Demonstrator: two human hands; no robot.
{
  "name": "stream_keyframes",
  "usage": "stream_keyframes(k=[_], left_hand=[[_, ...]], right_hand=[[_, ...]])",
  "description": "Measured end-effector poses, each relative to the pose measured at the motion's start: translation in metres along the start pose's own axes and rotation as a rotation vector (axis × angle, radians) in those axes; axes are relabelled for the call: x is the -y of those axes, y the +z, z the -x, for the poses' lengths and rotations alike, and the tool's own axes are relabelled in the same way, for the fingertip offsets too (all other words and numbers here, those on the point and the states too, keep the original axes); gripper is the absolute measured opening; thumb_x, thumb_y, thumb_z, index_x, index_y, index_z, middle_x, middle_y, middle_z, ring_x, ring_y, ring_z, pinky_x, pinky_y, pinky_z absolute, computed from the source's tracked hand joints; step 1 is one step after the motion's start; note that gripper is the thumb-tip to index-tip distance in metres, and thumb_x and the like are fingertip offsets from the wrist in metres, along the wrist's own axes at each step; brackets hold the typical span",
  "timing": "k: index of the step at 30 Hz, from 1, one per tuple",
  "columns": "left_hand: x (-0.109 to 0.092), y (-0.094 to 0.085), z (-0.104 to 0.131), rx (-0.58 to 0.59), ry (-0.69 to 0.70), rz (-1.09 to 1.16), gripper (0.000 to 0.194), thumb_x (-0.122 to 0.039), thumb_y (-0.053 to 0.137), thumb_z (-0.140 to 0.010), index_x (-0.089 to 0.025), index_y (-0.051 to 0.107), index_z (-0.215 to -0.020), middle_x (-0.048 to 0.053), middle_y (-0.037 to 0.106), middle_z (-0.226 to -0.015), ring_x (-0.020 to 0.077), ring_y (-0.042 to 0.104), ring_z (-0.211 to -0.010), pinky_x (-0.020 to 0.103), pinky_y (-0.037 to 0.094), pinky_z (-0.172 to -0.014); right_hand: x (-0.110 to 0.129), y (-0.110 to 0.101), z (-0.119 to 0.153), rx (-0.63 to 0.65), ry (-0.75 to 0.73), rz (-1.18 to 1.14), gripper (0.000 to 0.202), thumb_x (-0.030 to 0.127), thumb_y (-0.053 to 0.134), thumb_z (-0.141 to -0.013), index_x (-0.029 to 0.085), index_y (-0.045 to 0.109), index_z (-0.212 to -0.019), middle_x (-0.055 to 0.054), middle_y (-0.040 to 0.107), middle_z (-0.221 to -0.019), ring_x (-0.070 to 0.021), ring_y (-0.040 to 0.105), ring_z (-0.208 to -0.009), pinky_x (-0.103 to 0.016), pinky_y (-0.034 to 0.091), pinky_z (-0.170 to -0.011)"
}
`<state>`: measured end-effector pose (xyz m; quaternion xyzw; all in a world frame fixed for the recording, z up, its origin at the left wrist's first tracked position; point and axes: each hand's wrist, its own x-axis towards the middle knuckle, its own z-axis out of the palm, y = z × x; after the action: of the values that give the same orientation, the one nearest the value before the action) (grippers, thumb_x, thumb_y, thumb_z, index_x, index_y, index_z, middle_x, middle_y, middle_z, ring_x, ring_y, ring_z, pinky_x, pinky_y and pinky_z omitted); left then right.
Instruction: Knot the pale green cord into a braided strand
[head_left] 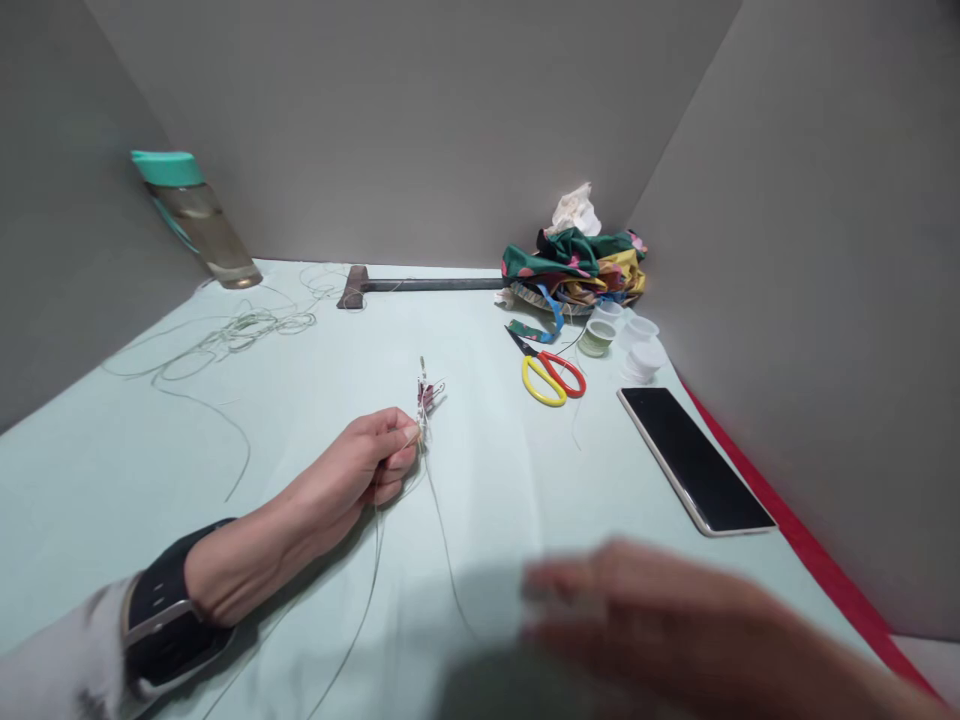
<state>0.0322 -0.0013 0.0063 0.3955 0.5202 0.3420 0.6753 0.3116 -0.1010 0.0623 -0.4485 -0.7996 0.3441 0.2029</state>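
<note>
My left hand (386, 455) is closed, pinching a small beaded piece (424, 395) with dark red and whitish bits between thumb and forefinger. Thin pale cords (442, 525) trail from it down toward me; part of the piece is hidden by the fingers. Low on the right, my right hand (637, 610) hovers over the table, apart from the piece. Motion blur smears its fingers, so whether it holds anything does not show.
Scissors (553, 375), small plastic cups (598, 338) and a phone (697, 460) lie to the right. A hammer (427, 285) and bunched patterned cloth (581, 262) are at the back. Tangled cord (247, 325) and a water bottle (202, 225) are left.
</note>
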Motion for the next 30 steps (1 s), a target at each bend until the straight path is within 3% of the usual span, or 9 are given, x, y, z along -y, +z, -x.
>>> stream_keyframes(k=[2, 4, 7, 9, 12, 17, 22, 26, 30], left_hand=[[0.001, 0.001, 0.0, -0.013, 0.021, 0.006, 0.019, -0.034, 0.072, -0.107, -0.016, 0.07, -0.105, -0.003, 0.067, -0.083, 0.0094, 0.057, -0.054, 0.021, 0.049, -0.046], [0.002, 0.004, 0.002, -0.03, 0.044, 0.016, 0.019, -0.033, 0.072, -0.107, -0.016, 0.069, -0.1, -0.005, 0.063, -0.077, 0.0079, 0.052, -0.05, 0.019, 0.044, -0.043], [0.002, 0.01, 0.006, -0.054, 0.081, 0.035, 0.027, -0.033, 0.072, -0.106, -0.017, 0.064, -0.086, -0.01, 0.052, -0.066, 0.0065, 0.042, -0.044, 0.018, 0.036, -0.04], [0.001, 0.016, 0.008, -0.07, 0.104, 0.046, 0.034, -0.033, 0.072, -0.105, -0.019, 0.059, -0.077, -0.012, 0.044, -0.061, 0.007, 0.037, -0.044, 0.019, 0.032, -0.04], [0.0, 0.022, 0.01, -0.1, 0.121, 0.057, 0.039, -0.035, 0.077, -0.099, -0.02, 0.054, -0.071, -0.012, 0.039, -0.056, 0.0076, 0.034, -0.046, 0.019, 0.027, -0.044], [0.0, 0.026, 0.012, -0.133, 0.09, 0.056, 0.039, -0.046, 0.084, -0.087, -0.021, 0.058, -0.073, -0.009, 0.045, -0.053, 0.0082, 0.033, -0.048, 0.02, 0.023, -0.046], [0.0, 0.026, 0.014, -0.136, 0.048, 0.014, 0.043, -0.057, 0.085, -0.087, -0.023, 0.062, -0.074, -0.008, 0.049, -0.056, 0.0096, 0.033, -0.048, 0.023, 0.032, -0.047], [0.003, 0.023, 0.014, -0.194, 0.066, -0.061, 0.052, -0.067, 0.087, -0.082, -0.022, 0.062, -0.071, -0.008, 0.045, -0.053, 0.0097, 0.027, -0.05, 0.022, 0.023, -0.045], [0.006, 0.02, 0.013, -0.206, 0.06, -0.096, 0.054, -0.072, 0.084, -0.081, -0.023, 0.063, -0.073, -0.008, 0.04, -0.052, 0.0108, 0.024, -0.05, 0.025, 0.017, -0.045]], right_hand=[[-0.002, -0.011, -0.029, -0.13, 0.044, -0.03, 0.029, 0.025, 0.058, -0.103, 0.03, 0.074, -0.127, -0.008, 0.08, -0.127, -0.0246, 0.077, -0.11, -0.037, 0.061, -0.099], [-0.003, -0.002, -0.069, -0.188, 0.215, -0.42, 0.019, 0.026, 0.067, -0.099, 0.021, 0.072, -0.116, -0.014, 0.077, -0.128, -0.028, 0.075, -0.115, -0.043, 0.059, -0.104], [-0.006, 0.031, -0.121, -0.071, 0.237, -0.635, 0.023, 0.026, 0.072, -0.095, 0.019, 0.062, -0.115, -0.01, 0.077, -0.104, -0.024, 0.078, -0.098, -0.037, 0.064, -0.085], [-0.007, 0.049, -0.139, -0.033, 0.27, -0.723, 0.022, 0.022, 0.07, -0.096, 0.018, 0.056, -0.112, -0.007, 0.074, -0.1, -0.0181, 0.076, -0.084, -0.033, 0.064, -0.079], [-0.009, 0.063, -0.144, -0.048, 0.317, -0.798, 0.025, 0.019, 0.068, -0.097, 0.02, 0.049, -0.113, -0.006, 0.068, -0.111, -0.0098, 0.071, -0.069, -0.027, 0.062, -0.072], [-0.012, 0.068, -0.137, -0.061, 0.403, -0.863, 0.028, 0.019, 0.07, -0.095, 0.021, 0.048, -0.111, -0.007, 0.06, -0.128, -0.0006, 0.063, -0.048, -0.023, 0.053, -0.058], [-0.016, 0.073, -0.139, -0.061, 0.455, -0.921, 0.035, 0.014, 0.075, -0.085, 0.022, 0.052, -0.109, 0.0, 0.063, -0.109, -0.0033, 0.06, -0.047, -0.021, 0.05, -0.048], [-0.02, 0.071, -0.145, -0.067, 0.446, -0.99, 0.028, 0.013, 0.074, -0.083, 0.021, 0.056, -0.102, 0.007, 0.062, -0.087, -0.0044, 0.055, -0.043, -0.019, 0.044, -0.04], [-0.023, 0.072, -0.146, -0.109, 0.453, -1.018, 0.028, 0.01, 0.071, -0.083, 0.023, 0.055, -0.102, 0.01, 0.062, -0.081, -0.0046, 0.056, -0.041, -0.017, 0.042, -0.039]])
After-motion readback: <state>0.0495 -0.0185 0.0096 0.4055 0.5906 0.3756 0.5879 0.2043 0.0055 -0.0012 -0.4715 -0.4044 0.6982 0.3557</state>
